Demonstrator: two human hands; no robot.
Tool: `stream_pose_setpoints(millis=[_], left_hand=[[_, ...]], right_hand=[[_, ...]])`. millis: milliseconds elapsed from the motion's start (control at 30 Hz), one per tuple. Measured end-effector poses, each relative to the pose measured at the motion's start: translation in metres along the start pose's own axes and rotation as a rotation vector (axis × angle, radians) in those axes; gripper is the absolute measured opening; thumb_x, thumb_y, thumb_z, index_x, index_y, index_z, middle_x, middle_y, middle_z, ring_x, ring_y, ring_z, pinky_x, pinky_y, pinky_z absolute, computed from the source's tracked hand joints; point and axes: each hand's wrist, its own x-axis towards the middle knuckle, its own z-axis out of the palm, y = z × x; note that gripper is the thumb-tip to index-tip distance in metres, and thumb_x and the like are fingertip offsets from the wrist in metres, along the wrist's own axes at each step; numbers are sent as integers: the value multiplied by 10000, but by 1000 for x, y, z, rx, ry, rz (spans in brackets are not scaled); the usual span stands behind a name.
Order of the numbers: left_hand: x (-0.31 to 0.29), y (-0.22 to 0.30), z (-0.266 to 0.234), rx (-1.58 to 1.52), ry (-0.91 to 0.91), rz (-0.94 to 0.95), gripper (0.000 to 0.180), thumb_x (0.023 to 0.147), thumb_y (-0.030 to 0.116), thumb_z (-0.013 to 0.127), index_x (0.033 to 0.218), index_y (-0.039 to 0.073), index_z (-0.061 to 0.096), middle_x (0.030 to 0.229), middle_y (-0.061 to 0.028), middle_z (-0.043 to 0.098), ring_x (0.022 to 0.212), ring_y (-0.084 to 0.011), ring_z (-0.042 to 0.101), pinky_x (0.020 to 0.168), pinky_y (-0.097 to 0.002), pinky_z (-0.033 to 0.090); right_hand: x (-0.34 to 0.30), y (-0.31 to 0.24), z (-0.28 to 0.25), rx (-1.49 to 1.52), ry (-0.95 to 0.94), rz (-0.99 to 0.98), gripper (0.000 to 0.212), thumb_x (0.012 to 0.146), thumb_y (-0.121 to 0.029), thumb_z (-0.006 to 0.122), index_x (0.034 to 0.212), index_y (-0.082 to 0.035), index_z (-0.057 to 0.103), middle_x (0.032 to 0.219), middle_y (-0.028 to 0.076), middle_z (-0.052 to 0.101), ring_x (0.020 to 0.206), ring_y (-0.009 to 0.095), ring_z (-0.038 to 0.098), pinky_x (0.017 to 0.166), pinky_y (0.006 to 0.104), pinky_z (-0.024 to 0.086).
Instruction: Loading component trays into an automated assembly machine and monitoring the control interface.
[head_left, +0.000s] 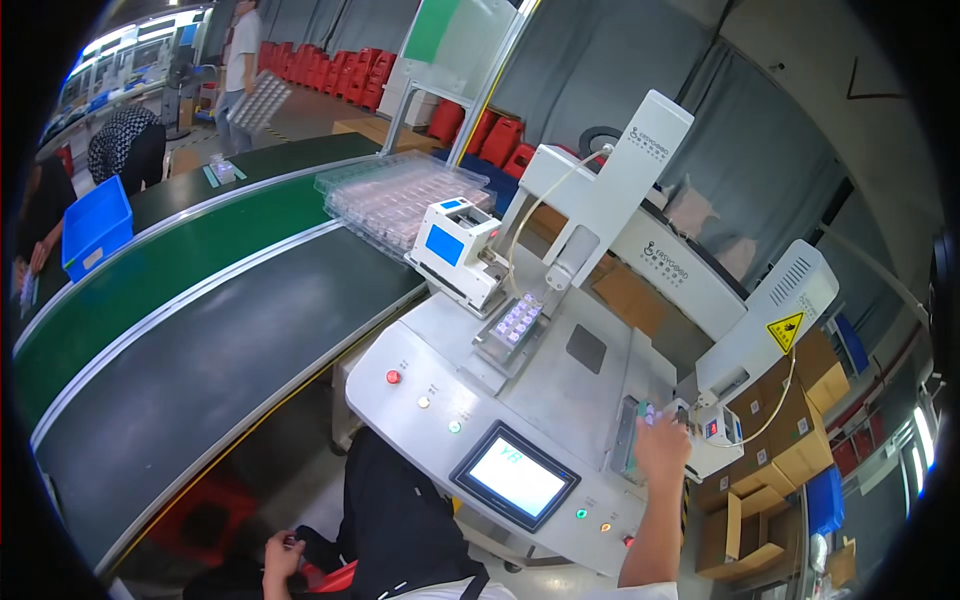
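Note:
My right hand (663,450) reaches over the fixture (624,440) on the right of the white benchtop machine (590,370). Its fingers are bent together at small lavender pieces (650,412) there; what exactly lies between the fingertips is hidden. Low on the left, beside my dark-clothed lap, my left hand (281,563) is curled closed around something small and dark that I cannot make out. In the machine's left fixture sits a block of lavender pieces in rows (517,320), under the left white head (572,265).
A lit touchscreen (515,475) and a red button (393,377) are on the machine's front. Left runs a green conveyor (200,275), with a blue bin (97,228) and stacked clear trays (400,195). Cardboard boxes (775,450) stand right. Other people work far left.

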Motion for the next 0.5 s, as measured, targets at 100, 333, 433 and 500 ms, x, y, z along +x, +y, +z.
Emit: stream_pose_setpoints(millis=[100, 333, 433, 500], left_hand=[[-1, 13, 0, 63, -26, 3, 331, 797, 106, 828, 1085, -34, 741, 848, -125, 746, 780, -191, 726, 758, -349, 591], [7, 6, 0, 19, -32, -13, 360, 806, 147, 833, 1102, -35, 741, 863, -124, 751, 800, -192, 727, 776, -350, 588], [-5, 28, -10, 40, -24, -37, 388, 820, 165, 830, 1132, -43, 734, 879, -127, 752, 806, -195, 724, 781, -351, 587], [-12, 18, -20, 49, -55, -69, 457, 843, 206, 829, 1202, -52, 713, 980, -168, 771, 896, -232, 750, 839, -369, 595]], right_hand=[[2, 31, 5, -48, -255, 10, 725, 927, -599, 665, 1265, 41, 633, 1174, 281, 712, 1106, 467, 693, 941, 546, 557], [9, 41, 35, 58, -314, 17, 725, 789, -534, 765, 1182, 65, 653, 1117, 289, 736, 1082, 447, 716, 942, 510, 568], [16, 40, 49, 128, -297, 7, 676, 735, -480, 782, 1134, 56, 681, 1099, 285, 738, 1060, 448, 716, 928, 521, 563], [19, 37, 60, 232, -226, -32, 642, 702, -451, 798, 1078, 61, 707, 1068, 294, 737, 1021, 455, 716, 899, 529, 558]])
